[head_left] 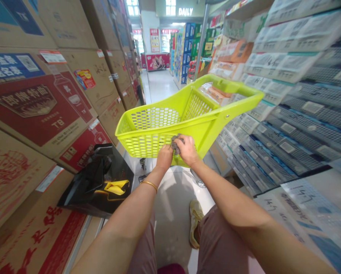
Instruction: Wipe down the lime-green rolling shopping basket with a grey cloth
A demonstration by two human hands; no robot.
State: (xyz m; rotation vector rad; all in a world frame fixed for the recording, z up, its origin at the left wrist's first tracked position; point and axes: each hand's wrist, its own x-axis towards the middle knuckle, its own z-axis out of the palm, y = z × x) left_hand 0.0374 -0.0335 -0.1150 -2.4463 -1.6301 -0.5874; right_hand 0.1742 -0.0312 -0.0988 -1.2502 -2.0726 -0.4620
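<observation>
Grey wad (176, 144) in the right hand (188, 150), at the side of a green cart (209, 127).
The right hand's fingers are clamped on the wad at the cart's near wall; the left hand (165, 156) is just beside it, and from here I can't tell whether its fingers are apart or together. A black bag (87, 196) sits by the stacked boxes (42, 108) on the left, with packs (287, 127) piled on the right.

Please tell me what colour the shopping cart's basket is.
The basket is bright yellow-green, seen best in the head view.
</observation>
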